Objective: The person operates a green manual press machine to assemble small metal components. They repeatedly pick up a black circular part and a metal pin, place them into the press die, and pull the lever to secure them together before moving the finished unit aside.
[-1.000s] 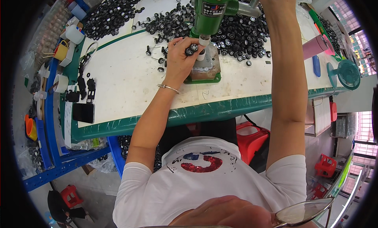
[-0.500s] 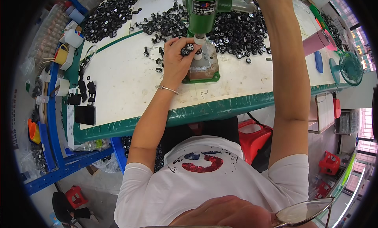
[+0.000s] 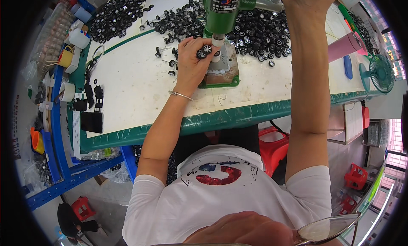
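Observation:
My left hand [image 3: 193, 61] is closed on small black toy wheels [image 3: 204, 51] with silver spokes, pinched in the fingers beside the ram of a green hand press [image 3: 223, 14]. The white ram tip [image 3: 218, 40] sits just above a pale post, with a wheel between them partly hidden by my fingers. Beneath is the press's metal base plate [image 3: 221, 76]. At the top edge my raised right hand [image 3: 308, 1] is beside the metal lever [image 3: 270, 2] of the press; its fingers are cut off or hidden, so its grip cannot be seen.
Heaps of black wheels [image 3: 263, 35] lie behind and right of the press, with wheels on axles [image 3: 182, 22] to its left. Another wheel pile [image 3: 119, 16] is at far left. A phone [image 3: 92, 122], pink cup [image 3: 344, 47] and green fan [image 3: 379, 73] stand near the table's sides.
My right hand has come slightly lower into view beside the lever. My left hand stays at the press with the wheels. The whole view has shifted a little.

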`<state>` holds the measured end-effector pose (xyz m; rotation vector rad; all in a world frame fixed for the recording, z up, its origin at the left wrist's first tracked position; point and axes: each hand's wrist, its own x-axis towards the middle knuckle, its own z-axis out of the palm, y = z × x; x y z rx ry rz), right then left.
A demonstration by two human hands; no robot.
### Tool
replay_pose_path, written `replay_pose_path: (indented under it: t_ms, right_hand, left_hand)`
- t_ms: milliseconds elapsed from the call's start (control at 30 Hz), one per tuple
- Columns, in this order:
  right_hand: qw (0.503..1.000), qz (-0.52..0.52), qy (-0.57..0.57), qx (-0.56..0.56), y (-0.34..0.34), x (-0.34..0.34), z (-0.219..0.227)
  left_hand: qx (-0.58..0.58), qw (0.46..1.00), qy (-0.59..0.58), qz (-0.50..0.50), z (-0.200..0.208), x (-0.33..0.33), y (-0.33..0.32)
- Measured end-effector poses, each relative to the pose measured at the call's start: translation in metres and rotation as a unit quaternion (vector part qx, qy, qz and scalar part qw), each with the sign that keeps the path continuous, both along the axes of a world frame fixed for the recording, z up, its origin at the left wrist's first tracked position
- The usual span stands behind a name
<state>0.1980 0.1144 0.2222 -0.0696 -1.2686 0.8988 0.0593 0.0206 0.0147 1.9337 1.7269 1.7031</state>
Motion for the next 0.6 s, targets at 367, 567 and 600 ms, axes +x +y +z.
replay_pose_path:
  t_ms: [367, 567, 600]
  right_hand:
    - [0.999, 0.037, -0.007, -0.009, 0.006, -0.003, 0.001]
    - [0.998, 0.043, -0.030, -0.034, 0.010, -0.001, 0.003]
    - [0.998, 0.046, -0.034, -0.039, 0.011, -0.001, 0.003]
  left_hand:
    - [-0.060, 0.997, -0.057, -0.004, -0.002, -0.003, -0.002]
    - [-0.066, 0.994, -0.082, 0.003, -0.003, -0.001, -0.002]
    - [-0.065, 0.994, -0.084, 0.009, -0.003, 0.000, -0.002]
